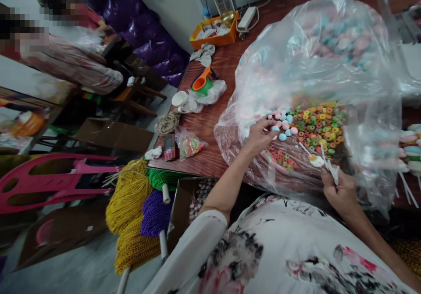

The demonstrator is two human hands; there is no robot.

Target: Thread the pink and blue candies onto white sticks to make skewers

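Note:
At the pile of small pink and blue balls, my left hand has its fingers bent around a light blue ball. A bundle of thin white sticks is gripped in my right hand. Just left of those sticks lies a white piece with orange and yellow on it, touching a stick. Colourful ring-shaped pieces spread between and beyond my hands. A smaller group of red and green rings is below my left hand. All these rest on clear plastic.
A big clear bag of pastel balls fills the table's right side. Left on the wooden table are a white cup, orange and green scoops and an orange tray. Rope bundles stand beside the table; two people sit at left.

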